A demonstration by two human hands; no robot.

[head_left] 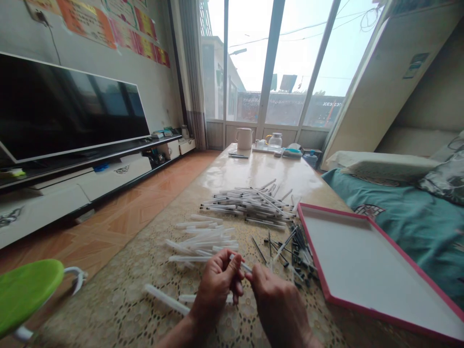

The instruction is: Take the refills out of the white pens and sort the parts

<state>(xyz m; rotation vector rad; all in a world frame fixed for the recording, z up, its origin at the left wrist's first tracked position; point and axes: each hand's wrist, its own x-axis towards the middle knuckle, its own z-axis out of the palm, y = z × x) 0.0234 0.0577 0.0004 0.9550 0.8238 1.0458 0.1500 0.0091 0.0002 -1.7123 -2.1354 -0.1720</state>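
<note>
Low over the patterned table, my left hand (222, 276) pinches one end of a slim white pen barrel (246, 267). My right hand (277, 299) has its fingertips closed on the barrel's other end; whether a refill is inside cannot be made out. Loose white pen barrels (203, 240) lie just beyond my left hand, and a few more (166, 298) rest beside my left wrist. Dark thin refills and small black pieces (300, 251) are heaped past my right hand. Farther off is a pile of white pens with dark ends (250, 200).
A shallow pink-rimmed tray (380, 261) sits on the right. Toward the table's far end stand a pitcher (244, 138), a glass teapot (275, 140) and a small tray. A green stool (31, 297) is at the left, and a teal-covered seat (391, 208) borders the right.
</note>
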